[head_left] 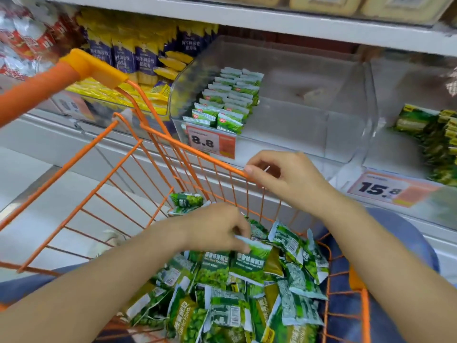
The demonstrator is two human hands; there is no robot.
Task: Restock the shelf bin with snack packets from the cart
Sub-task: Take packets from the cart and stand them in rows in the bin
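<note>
Several green snack packets [222,300] lie heaped in the orange wire cart [103,194]. My left hand [217,229] is down in the cart and pinches the top edge of two green packets [249,263] held side by side. My right hand [279,179] hovers at the cart's far rim with fingers loosely curled and nothing in it. The clear shelf bin [309,115] stands behind the cart. Two rows of green packets [227,100] stand upright along the bin's left side; its right part is bare.
A price tag reading 8.8 [210,142] hangs on the bin's front, and a 15.8 tag [388,189] sits to the right. Yellow and purple packets [138,60] fill the bin on the left, dark green packs [435,139] the one on the right. A shelf board [272,23] runs overhead.
</note>
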